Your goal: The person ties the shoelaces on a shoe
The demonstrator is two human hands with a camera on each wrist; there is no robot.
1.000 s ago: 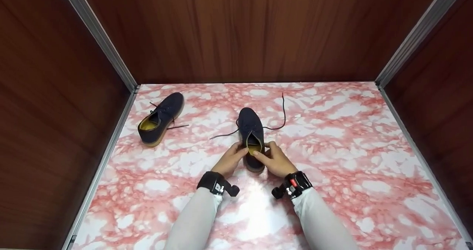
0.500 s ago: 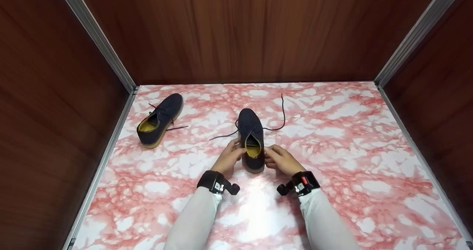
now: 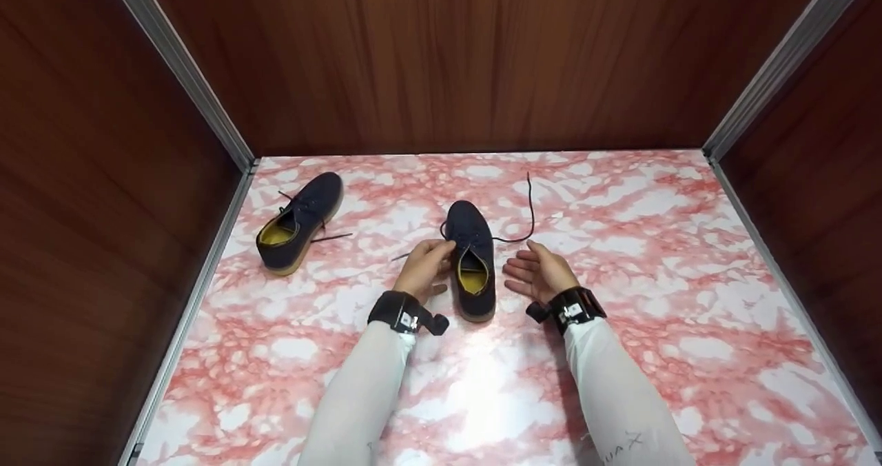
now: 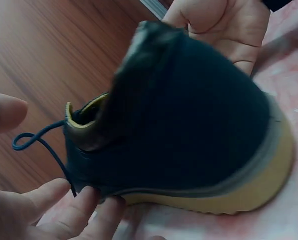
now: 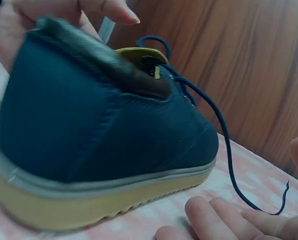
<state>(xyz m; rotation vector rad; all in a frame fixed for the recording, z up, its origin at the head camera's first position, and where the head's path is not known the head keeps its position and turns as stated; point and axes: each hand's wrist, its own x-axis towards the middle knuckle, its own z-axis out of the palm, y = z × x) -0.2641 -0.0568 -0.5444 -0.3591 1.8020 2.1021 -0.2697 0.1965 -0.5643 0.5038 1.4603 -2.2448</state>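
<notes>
We see 1 navy shoe (image 3: 309,211) well left of the left hand (image 3: 423,267), whose extended fingers grip nothing and hide part of the left lace (image 4: 35,136); a 2nd shoe (image 3: 468,223) between the hands; the right hand (image 3: 543,273), unfolded, empty, near the right lace (image 5: 228,150).

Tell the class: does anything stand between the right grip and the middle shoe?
Nothing visible does. Only a strip of surface separates the right grip from the middle shoe; its right lace runs just beyond that gap, not through it.
</notes>
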